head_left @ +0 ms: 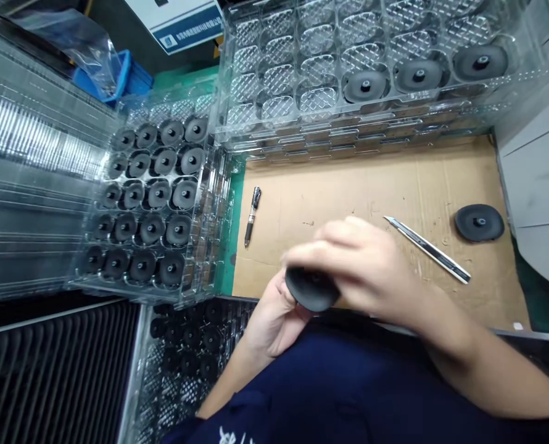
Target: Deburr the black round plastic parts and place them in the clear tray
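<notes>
My left hand is closed around the lower left edge of a black rounded disc-like part, tilted just in front of my body. My right hand reaches over the same part, its fingers curved across the upper edge. Motion blurs those fingers, and whether they grip it does not show. A similar black part with a small central stud lies flat at the right of the cardboard sheet. Between it and my right hand is a utility knife, its blade end pointing up and left.
A pen lies at the cardboard's left. Stacked clear trays stand behind, with three black parts in the top one's front row. More clear trays at left hold many black parts. A blue bin and a white box are further back.
</notes>
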